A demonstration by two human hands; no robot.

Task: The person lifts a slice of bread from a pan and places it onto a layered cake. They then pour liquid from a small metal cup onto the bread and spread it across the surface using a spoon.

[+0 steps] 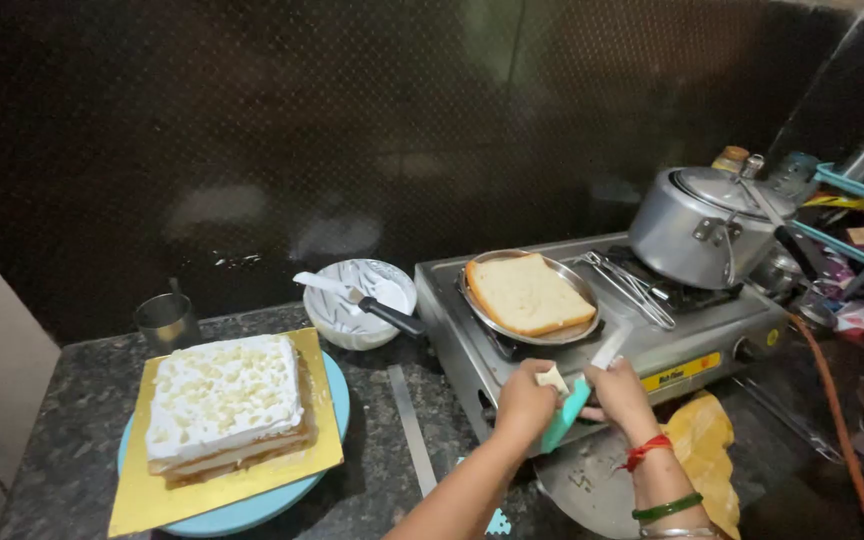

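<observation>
Left hand (525, 398) fisted – white chunk (552, 379)

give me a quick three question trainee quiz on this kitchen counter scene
1. True or false: the slice of bread lies on a steel plate on the stove.
2. What rests in the white bowl? A) a whisk B) a black-handled spatula C) a fork
3. What stands on the stove's right burner?

Key:
1. True
2. B
3. A pressure cooker
</observation>
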